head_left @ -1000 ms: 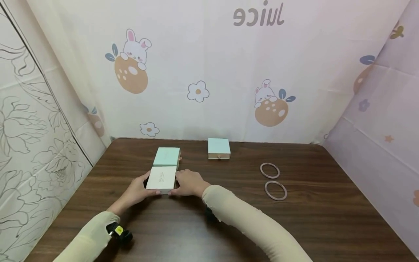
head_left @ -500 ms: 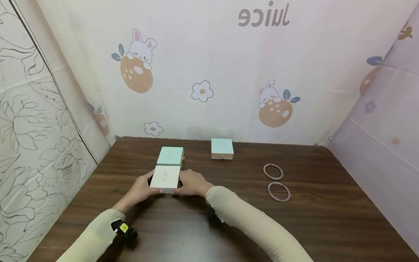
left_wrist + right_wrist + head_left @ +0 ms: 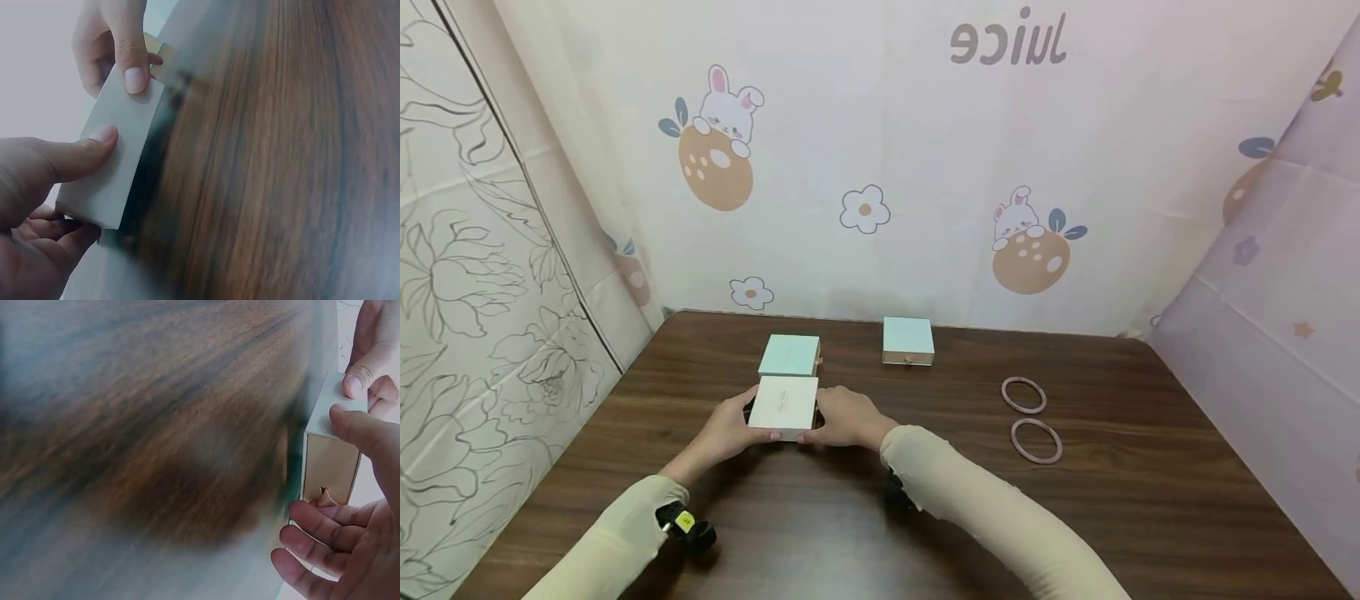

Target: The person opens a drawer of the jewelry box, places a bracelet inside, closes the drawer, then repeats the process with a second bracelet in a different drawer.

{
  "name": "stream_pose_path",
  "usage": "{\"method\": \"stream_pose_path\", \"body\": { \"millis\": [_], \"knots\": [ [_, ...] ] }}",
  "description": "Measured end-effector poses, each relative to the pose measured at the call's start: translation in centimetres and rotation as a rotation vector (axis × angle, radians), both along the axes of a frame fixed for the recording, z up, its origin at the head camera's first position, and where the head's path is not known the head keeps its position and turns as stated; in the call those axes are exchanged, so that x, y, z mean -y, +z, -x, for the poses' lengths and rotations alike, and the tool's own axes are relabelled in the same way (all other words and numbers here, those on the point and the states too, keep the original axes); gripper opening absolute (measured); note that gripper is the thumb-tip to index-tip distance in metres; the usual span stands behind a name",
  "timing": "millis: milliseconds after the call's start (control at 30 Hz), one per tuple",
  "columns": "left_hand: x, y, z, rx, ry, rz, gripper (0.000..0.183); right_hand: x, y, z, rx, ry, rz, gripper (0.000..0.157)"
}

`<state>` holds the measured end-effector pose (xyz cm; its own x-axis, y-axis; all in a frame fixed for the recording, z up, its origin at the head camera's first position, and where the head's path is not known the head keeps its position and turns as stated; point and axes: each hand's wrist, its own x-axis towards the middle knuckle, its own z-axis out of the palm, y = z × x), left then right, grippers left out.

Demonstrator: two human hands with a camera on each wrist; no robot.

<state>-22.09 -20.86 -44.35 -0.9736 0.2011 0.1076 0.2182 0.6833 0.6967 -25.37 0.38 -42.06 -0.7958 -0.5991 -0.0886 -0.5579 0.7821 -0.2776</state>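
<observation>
Together, a person's left hand point(image 3: 726, 427) and right hand point(image 3: 848, 417) gripped a square white cardboard drawer box point(image 3: 785, 402) at the near edge of a square mint-green cardboard box point(image 3: 790, 356), apparently positioning it, the next adjustment seemingly calling for even pressure.

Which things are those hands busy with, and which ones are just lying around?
Part of the job:
white box, held by the left grip and right grip
mint box, probably, being close behind it

Seemingly just lying about, untouched:
pale blue box
farther ring
nearer ring
</observation>
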Motion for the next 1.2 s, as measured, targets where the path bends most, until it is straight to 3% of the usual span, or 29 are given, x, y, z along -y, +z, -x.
{"method": "stream_pose_path", "body": {
  "millis": [333, 567, 800, 1200],
  "knots": [
    [-2.0, 0.7, -0.2, -0.044, -0.016, -0.048, 0.082, -2.2, 0.5, -0.5, -0.013, 0.013, 0.054, 0.054],
    [-4.1, 1.3, -0.6, -0.029, 0.009, -0.061, 0.086, -4.3, 0.8, -1.1, -0.032, -0.014, 0.053, 0.052],
    [-6.3, 1.0, -1.1, -0.011, 0.017, -0.1, 0.086, -6.4, 1.0, -2.3, -0.026, -0.05, 0.062, 0.052],
    [-9.4, 0.4, -1.8, -0.041, -0.038, -0.187, 0.08, -9.9, 1.0, -3.5, -0.031, -0.085, 0.072, 0.05]
  ]
}}
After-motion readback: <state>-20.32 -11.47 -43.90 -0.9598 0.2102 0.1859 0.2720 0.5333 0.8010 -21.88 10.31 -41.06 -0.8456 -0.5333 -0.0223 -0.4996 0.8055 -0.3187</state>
